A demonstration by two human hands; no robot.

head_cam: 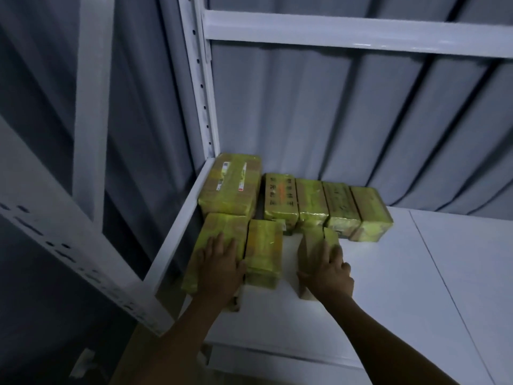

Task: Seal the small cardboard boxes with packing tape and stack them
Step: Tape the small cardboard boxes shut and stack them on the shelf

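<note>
Yellow-taped box point(313, 245) within right grip point(330, 276)

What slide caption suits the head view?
Left hand rests on taped box; right hand grips small box on shelf.

- One view, worn on the person's head; it faces forward and down onto the white shelf board point(402, 273), toward the back-left corner post point(205, 107)
- It sits near; the left hand point(219, 262) and the right hand point(330, 276), on a small box point(313, 243), enter from the bottom edge; the wide angle bows the corrugated wall point(333, 120)
</note>
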